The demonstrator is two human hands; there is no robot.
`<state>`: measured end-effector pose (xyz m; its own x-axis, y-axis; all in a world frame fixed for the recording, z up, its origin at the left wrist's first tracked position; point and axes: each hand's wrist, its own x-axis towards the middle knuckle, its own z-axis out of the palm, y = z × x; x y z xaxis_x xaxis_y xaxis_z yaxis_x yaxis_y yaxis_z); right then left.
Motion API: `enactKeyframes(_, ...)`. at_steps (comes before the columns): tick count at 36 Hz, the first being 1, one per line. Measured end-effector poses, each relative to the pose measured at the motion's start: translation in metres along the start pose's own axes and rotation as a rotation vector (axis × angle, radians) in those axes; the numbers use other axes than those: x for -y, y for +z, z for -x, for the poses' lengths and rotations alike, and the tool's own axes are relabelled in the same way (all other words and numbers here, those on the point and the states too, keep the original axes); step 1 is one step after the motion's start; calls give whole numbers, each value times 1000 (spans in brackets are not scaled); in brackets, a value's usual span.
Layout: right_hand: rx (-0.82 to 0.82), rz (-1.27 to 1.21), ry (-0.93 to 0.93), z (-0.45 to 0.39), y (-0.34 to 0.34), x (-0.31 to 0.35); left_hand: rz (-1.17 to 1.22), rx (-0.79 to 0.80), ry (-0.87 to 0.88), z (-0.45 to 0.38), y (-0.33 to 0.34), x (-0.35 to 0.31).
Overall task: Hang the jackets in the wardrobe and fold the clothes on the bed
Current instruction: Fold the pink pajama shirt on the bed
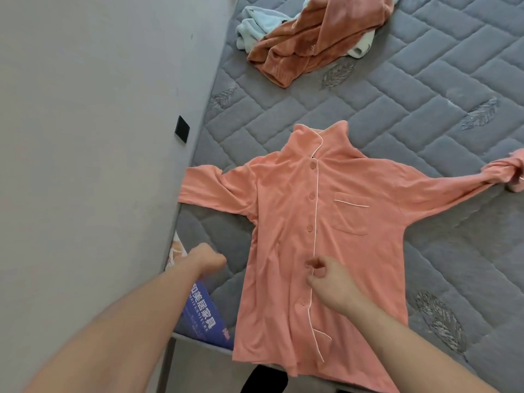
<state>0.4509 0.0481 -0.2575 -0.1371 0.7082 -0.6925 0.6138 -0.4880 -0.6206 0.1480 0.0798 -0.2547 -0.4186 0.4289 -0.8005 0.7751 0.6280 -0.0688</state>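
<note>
A salmon-pink button-up shirt (283,222) with white piping lies front up and spread flat on the grey quilted mattress (397,95). Its left sleeve (204,191) reaches the bed edge by the wall, and its right sleeve is bunched at the far right (504,171). My right hand (331,285) sits over the button placket low on the shirt, thumb and curled forefinger pinching the fabric by a button. Left of the shirt's side seam, my left hand (208,259) hovers above the mattress with its fingers curled under and nothing visible in it.
A crumpled pile of rust-orange fleece (317,41) and pale blue cloth (255,29) lies at the far end of the bed. A grey wall (85,137) with a black square plate (181,129) runs along the left. A blue printed label (201,310) marks the mattress's near corner.
</note>
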Motion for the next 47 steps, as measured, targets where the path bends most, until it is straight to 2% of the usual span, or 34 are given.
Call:
enactKeyframes(2,4,39,1,-16,9,11,254,-163,17,-29,-24,-10)
enactKeyframes(4,18,73,-2,-30,17,19,510,-256,24,-53,-43,-22)
enactKeyframes(7,5,80,-13,-58,32,32,808,-183,-55,-85,-63,-32)
enactKeyframes(9,-39,58,-24,-76,38,39,921,-114,-104,-102,-67,-36)
enactKeyframes(12,-76,54,-11,-99,41,49,1107,-94,-142,-121,-71,-40)
enactKeyframes(17,84,252,20,-114,53,54,1403,-75,-180,-145,-82,-49)
enactKeyframes(22,166,427,46,-114,68,49,1449,-146,-159,-163,-104,-57)
enactKeyframes(25,187,383,68,-118,65,49,1351,-380,-132,-164,-127,-65)
enactKeyframes(27,192,336,70,-120,59,49,1373,-519,-13,-156,-140,-74)
enactKeyframes(31,145,98,43,-121,43,51,1094,-742,364,-135,-158,-97)
enactKeyframes(35,-116,-165,3,-115,18,51,972,-706,627,-96,-161,-138)
enactKeyframes(38,-217,-360,-7,-110,-12,49,916,-660,771,-60,-155,-170)
enactKeyframes(45,-323,-559,27,-86,-95,25,902,-468,933,15,-129,-244)
enactKeyframes(47,-358,-555,43,-76,-118,14,910,-411,932,32,-118,-264)
